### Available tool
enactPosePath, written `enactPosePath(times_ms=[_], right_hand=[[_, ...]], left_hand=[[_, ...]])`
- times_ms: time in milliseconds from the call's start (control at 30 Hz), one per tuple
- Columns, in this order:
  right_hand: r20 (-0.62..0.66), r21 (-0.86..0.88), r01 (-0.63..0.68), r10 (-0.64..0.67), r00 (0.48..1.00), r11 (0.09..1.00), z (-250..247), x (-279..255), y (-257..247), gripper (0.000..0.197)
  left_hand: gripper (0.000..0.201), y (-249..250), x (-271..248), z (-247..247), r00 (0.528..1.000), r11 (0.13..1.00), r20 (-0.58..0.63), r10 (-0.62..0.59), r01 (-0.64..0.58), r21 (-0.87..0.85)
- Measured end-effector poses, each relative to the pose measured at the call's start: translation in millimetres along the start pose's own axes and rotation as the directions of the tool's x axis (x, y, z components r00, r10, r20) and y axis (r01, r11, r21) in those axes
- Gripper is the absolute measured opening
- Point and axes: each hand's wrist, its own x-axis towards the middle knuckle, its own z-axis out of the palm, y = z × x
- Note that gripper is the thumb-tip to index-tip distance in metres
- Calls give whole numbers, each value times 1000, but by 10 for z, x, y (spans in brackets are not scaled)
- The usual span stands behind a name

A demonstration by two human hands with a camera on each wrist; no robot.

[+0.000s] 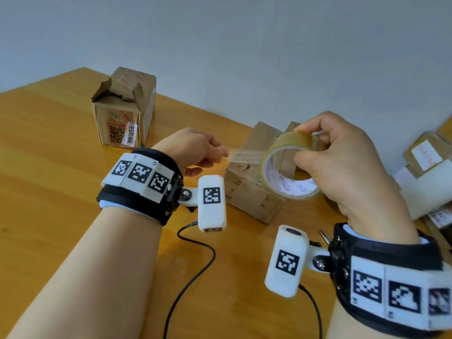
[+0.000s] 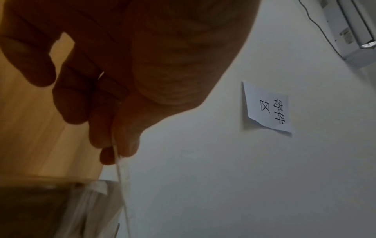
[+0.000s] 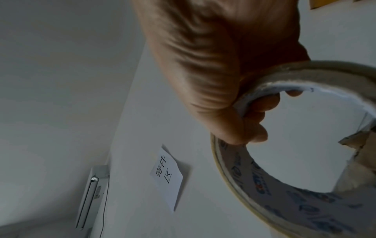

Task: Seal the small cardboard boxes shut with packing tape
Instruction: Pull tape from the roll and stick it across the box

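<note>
The small cardboard box (image 1: 254, 182) nearest us sits at the centre of the head view on the wooden table (image 1: 49, 148), its top flaps standing partly up behind the roll. We hold the packing tape roll (image 1: 288, 165) just above and in front of that box with our right hand (image 1: 342, 162): the thumb lies on the outer tan band and the fingers curl through the core, which the right wrist view confirms, with fingertips (image 3: 262, 104) hooked over the printed inner ring. Our left hand (image 1: 193, 150) pinches the free end of a clear tape strip (image 1: 244, 155) between thumb and fingers, and the strip runs taut from that pinch to the roll; in the left wrist view the tape shows as a thin pale edge leaving the fingertips. A second box (image 1: 124, 108) stands in the upper left of the head view with torn flaps open, well apart from the first. More parcels (image 1: 425, 155) lie stacked at the right edge. A paper note (image 2: 266, 107) with handwriting hangs on the wall, and a black cable (image 1: 193, 260) trails across the table between our forearms.
</note>
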Motion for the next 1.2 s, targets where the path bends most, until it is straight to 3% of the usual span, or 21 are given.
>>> enactPosePath(times_ms=[167,267,367,567,1200], right_hand=[[-5,-24,7,-7,1000,1000,-8,-18,-41,32],[3,-35,19,-19,1000,999,-28,-37,-57,33],[25,-58,27,-26,999,998,-53,-42,-38,36],[7,-153,43,-43,999,987,-50,-10,25,46],[21,-182,33,-30,999,983,-62,31,92,51]], left_hand=[[15,21,44,30,996,995,-91,-6,-3,-97],[18,3,86,83,990,988,-127,60,-77,-135],[14,-37,114,100,988,985,-89,130,-139,-106],[16,-81,157,93,986,987,-40,159,-158,40],[19,-170,190,150,994,998,93,56,-57,9]])
